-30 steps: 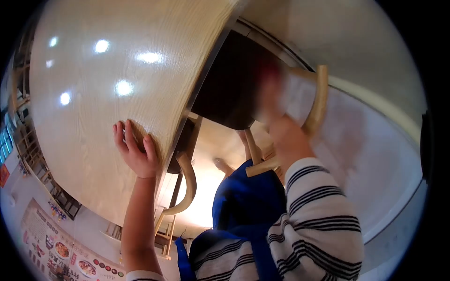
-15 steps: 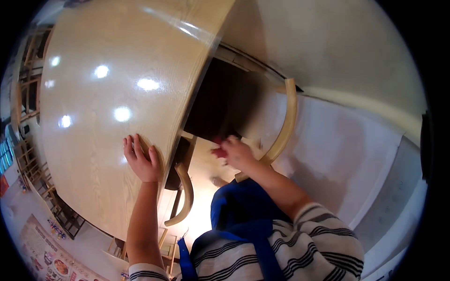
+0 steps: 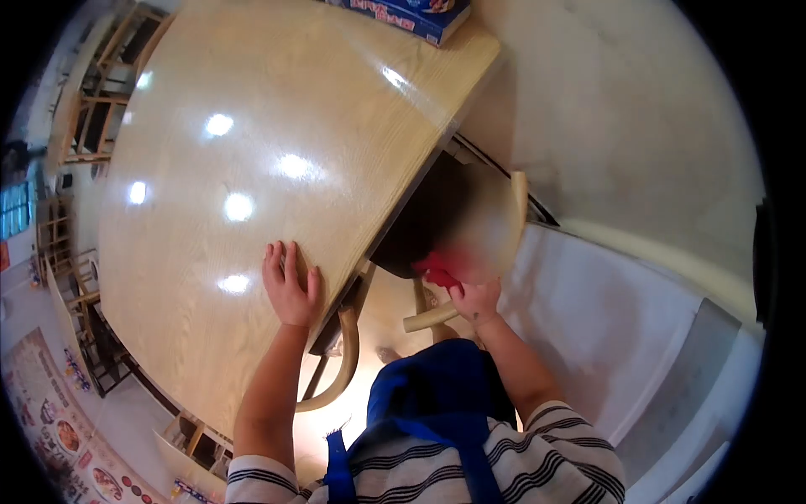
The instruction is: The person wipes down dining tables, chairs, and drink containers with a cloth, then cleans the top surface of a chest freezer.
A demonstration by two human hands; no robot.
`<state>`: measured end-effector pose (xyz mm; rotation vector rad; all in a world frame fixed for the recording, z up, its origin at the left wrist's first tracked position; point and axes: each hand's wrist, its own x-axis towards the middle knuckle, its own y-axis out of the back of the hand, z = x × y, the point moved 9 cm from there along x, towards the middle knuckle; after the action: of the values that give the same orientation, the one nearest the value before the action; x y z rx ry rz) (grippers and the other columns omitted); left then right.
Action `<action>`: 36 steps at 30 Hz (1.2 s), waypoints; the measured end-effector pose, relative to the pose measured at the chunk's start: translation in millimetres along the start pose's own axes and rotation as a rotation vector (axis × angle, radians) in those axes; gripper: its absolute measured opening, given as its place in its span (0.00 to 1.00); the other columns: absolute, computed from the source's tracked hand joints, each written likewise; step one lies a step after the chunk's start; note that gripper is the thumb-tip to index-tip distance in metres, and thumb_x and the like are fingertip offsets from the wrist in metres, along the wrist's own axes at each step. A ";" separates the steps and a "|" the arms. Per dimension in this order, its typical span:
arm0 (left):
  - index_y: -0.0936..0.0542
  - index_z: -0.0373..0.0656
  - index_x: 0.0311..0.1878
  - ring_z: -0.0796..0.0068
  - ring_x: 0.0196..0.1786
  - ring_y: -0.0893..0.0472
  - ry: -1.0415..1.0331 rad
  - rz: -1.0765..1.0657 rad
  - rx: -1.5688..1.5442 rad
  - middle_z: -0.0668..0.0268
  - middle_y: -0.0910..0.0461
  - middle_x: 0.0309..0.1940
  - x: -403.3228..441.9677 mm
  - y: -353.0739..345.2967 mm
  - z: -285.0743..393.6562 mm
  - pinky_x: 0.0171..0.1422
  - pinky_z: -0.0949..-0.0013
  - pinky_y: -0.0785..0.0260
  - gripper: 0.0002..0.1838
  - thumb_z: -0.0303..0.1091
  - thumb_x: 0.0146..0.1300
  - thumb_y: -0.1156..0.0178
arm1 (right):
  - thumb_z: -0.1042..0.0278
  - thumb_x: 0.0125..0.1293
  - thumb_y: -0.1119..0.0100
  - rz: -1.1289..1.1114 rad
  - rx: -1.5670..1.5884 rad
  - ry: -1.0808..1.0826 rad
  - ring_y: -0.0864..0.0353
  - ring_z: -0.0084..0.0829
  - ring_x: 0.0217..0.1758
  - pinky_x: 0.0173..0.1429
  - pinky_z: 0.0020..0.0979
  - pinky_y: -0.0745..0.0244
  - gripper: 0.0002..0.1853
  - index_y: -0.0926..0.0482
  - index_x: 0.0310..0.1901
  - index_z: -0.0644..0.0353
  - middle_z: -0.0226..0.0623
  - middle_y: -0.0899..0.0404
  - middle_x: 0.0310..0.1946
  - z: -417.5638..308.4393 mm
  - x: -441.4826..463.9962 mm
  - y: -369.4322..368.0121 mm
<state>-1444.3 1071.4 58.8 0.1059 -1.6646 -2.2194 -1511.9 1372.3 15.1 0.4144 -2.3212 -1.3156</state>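
Note:
My left hand [image 3: 290, 286] lies flat on the pale wood-grain table [image 3: 193, 260], close to its edge, with the fingers apart. In my right hand [image 3: 475, 301] is a crumpled red cloth [image 3: 438, 270], held near the front edge of a dark chair seat [image 3: 426, 210]. That seat is partly tucked beneath the tabletop. A curved wooden chair rail [image 3: 432, 317] passes just below my right wrist. Blur around the cloth hides whether it touches the seat.
Another curved chair arm [image 3: 346, 361] sticks out by the table edge to my left. A blue box [image 3: 411, 17] stands on the far end of the table. A pale wall [image 3: 630, 126] rises on the right. More wooden chairs [image 3: 96, 126] are farther left.
My view has shifted, and the blue box has come into sight. My right hand and the red cloth have moved along the dark seat. My left hand still rests on the table.

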 end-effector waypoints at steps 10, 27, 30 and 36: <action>0.32 0.42 0.58 0.47 0.64 0.41 0.016 0.031 -0.032 0.51 0.36 0.58 -2.3 5.9 0.8 0.66 0.49 0.50 0.28 0.37 0.52 0.43 | 0.76 0.46 0.44 0.324 0.325 0.116 0.29 0.39 0.46 0.52 0.39 0.33 0.18 0.23 0.42 0.53 0.38 0.31 0.49 -94.9 158.1 49.9; 0.31 0.44 0.58 0.48 0.64 0.40 0.028 0.016 -0.038 0.52 0.37 0.59 -2.8 1.6 -8.3 0.66 0.47 0.50 0.29 0.40 0.51 0.42 | 0.72 0.55 0.49 0.122 -0.249 0.308 0.32 0.44 0.55 0.58 0.40 0.37 0.18 0.27 0.50 0.55 0.39 0.31 0.54 9.1 311.7 -31.0; 0.31 0.44 0.58 0.48 0.64 0.40 0.028 0.021 -0.045 0.51 0.36 0.59 -2.4 4.2 -6.4 0.65 0.47 0.50 0.29 0.41 0.51 0.42 | 0.72 0.54 0.48 0.159 0.112 -0.341 0.29 0.46 0.48 0.51 0.41 0.33 0.13 0.23 0.43 0.58 0.42 0.26 0.47 110.5 297.9 23.0; 0.30 0.42 0.57 0.46 0.63 0.39 0.007 0.056 -0.065 0.50 0.36 0.58 -4.8 5.3 -2.1 0.65 0.46 0.50 0.28 0.39 0.50 0.42 | 0.69 0.53 0.49 0.393 0.202 -0.078 0.28 0.44 0.48 0.52 0.41 0.33 0.13 0.22 0.41 0.58 0.45 0.27 0.46 119.1 346.7 27.1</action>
<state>-1437.9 1069.9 62.4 0.0495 -1.5711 -2.2266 -1871.6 1313.8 62.7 -0.0372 -2.4483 -0.9286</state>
